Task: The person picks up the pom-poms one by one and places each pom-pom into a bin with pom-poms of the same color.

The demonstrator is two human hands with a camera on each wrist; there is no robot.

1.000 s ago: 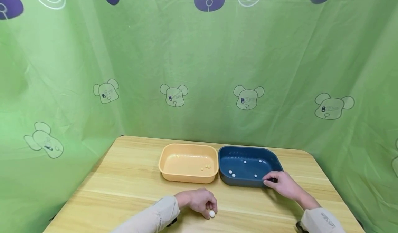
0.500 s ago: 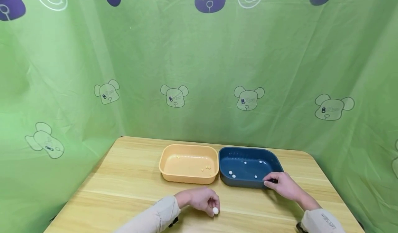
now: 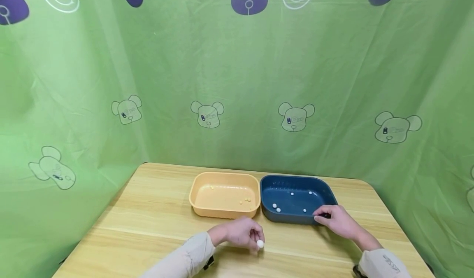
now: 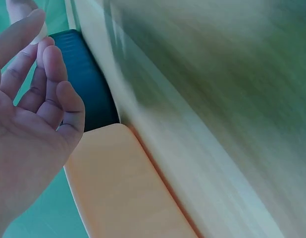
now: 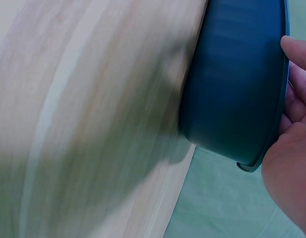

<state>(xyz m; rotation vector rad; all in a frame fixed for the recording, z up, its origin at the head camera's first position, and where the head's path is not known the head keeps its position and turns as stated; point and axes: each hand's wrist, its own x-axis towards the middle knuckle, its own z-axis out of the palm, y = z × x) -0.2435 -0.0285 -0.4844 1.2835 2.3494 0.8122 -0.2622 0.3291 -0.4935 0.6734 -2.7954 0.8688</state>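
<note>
Between thumb and fingertips my left hand [image 3: 241,233] pinches a small white ball [image 3: 260,244], held over the table in front of the two basins. The left wrist view shows the ball [image 4: 41,35] partly hidden behind the thumb. My right hand [image 3: 340,221] grips the rim of the dark blue basin [image 3: 286,218] near its front right corner. From the right wrist, the thumb lies on the rim and the other fingers reach behind the wall. Several white balls, two of them larger [image 3: 278,210], lie apart inside the blue basin.
Left of the blue basin, close beside it, stands a light orange basin [image 3: 222,213] holding several tiny yellowish balls [image 3: 247,199]. Both stand on a wood-grain table [image 3: 148,212]. A green printed curtain [image 3: 244,146] encloses the table's back and sides.
My left hand, pinching the white ball, has moved a little right and away from me, toward the basins. The right hand stays on the blue basin's rim.
</note>
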